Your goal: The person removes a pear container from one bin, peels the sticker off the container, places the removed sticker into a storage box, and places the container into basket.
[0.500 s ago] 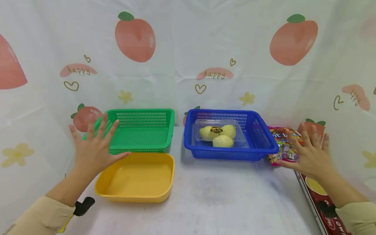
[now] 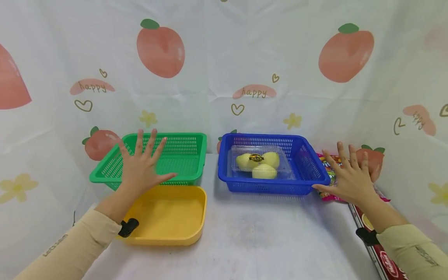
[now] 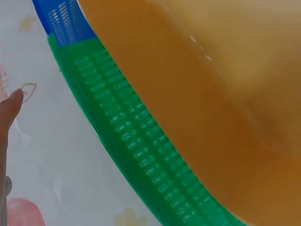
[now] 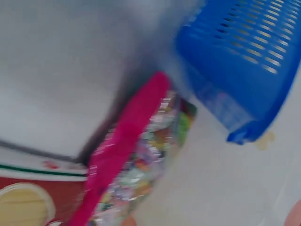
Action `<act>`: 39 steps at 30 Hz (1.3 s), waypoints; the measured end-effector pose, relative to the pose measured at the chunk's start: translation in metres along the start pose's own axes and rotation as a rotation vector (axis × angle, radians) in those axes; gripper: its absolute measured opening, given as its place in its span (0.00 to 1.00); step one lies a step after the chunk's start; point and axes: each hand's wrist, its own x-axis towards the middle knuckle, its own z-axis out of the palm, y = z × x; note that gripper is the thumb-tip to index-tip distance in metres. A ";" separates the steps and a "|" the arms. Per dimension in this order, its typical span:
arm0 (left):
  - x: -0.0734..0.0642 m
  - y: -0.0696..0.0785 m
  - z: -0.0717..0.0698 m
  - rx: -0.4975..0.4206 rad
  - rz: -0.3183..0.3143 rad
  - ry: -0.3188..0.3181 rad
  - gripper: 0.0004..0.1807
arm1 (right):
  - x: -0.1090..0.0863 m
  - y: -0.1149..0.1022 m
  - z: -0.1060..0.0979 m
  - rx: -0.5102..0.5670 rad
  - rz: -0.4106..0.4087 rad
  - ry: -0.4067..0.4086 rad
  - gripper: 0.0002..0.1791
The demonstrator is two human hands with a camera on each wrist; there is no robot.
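Up on the white backdrop (image 2: 224,50), the word "happy" reads loud and clear on pink strips, twice straight ahead, with a slanted one at right showing just "appy". Down to the tabletop (image 2: 255,233): the left hand (image 2: 140,167) hangs with fingers spread wide apart, right in front of the green basket (image 2: 180,165), the yellow tray (image 2: 171,217) sitting just ahead of that basket. Over on the other side, the right hand (image 2: 350,182) is splayed too, fingers well apart, in front of the pink candy bag (image 4: 136,155); a scrap of white lettering peeks out, cut off by the fingers. Its thumb lines up with a corner of the blue basket (image 2: 262,187); touching or not, can't tell. Inside that basket, a clear pack of three pale fruits (image 2: 264,171) wears a black-and-gold label (image 2: 256,157), too small to read. Far right, a red box (image 2: 388,264) carries white script in an oval, and lettering runs along the left sleeve (image 2: 66,245), hard to make out.
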 end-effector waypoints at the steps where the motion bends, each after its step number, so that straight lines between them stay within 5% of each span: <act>1: 0.004 0.003 0.002 0.003 0.009 -0.001 0.62 | 0.003 -0.001 0.000 0.014 0.004 0.000 0.61; 13: 0.059 0.050 0.011 0.013 0.062 -0.002 0.58 | 0.045 -0.013 -0.008 0.043 0.076 -0.032 0.61; 18: 0.079 0.067 0.011 -0.029 0.022 -0.077 0.57 | 0.065 -0.023 -0.005 0.108 0.073 -0.012 0.60; 26: 0.101 0.088 0.022 -0.264 -0.087 -0.243 0.56 | 0.093 -0.045 0.002 0.173 0.076 -0.051 0.58; 31: 0.112 0.105 0.029 -0.486 -0.097 -0.321 0.54 | 0.110 -0.050 0.006 0.216 0.112 -0.099 0.58; 35: 0.116 0.121 0.029 -0.847 -0.069 -0.443 0.50 | 0.121 -0.053 0.010 0.252 0.137 -0.132 0.59; 39: 0.119 0.134 0.032 -1.195 -0.134 -0.575 0.47 | 0.131 -0.059 0.013 0.329 0.169 -0.149 0.59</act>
